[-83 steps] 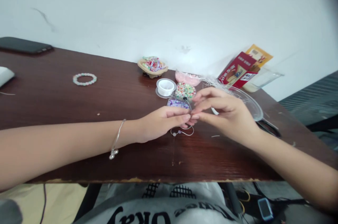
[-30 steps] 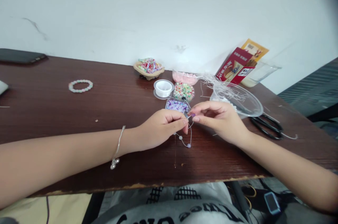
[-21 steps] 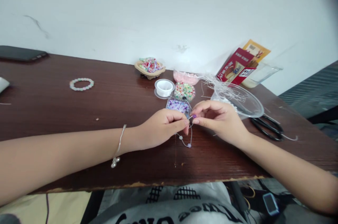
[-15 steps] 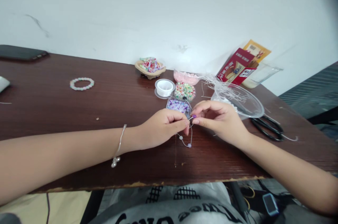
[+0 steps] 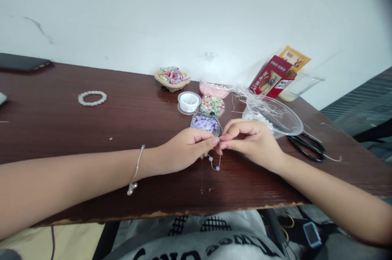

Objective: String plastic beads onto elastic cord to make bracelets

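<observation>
Thumb and fingers of my left hand (image 5: 186, 149) pinch a thin cord, from which a loop with a few pale beads (image 5: 217, 168) hangs below. My right hand (image 5: 252, 139) meets it at the fingertips, pinched on a small purple bead that is mostly hidden. Just behind the hands sits a clear box of purple and blue beads (image 5: 202, 122). Beyond it are a box of red, green and white beads (image 5: 212, 105) and a tub of pink beads (image 5: 213, 89). A white spool (image 5: 189, 102) lies to their left.
A bead bracelet (image 5: 92, 98) lies left on the brown table (image 5: 55, 121), with a phone (image 5: 23, 62) behind. A small bowl of colourful beads (image 5: 172, 79) is near the wall. On the right are a clear round container (image 5: 295, 120), black-handled scissors (image 5: 306, 148) and a red box (image 5: 271, 76).
My right fingertips have moved left against my left fingertips, and the purple bead between them is now mostly covered. The whole view has shifted slightly.
</observation>
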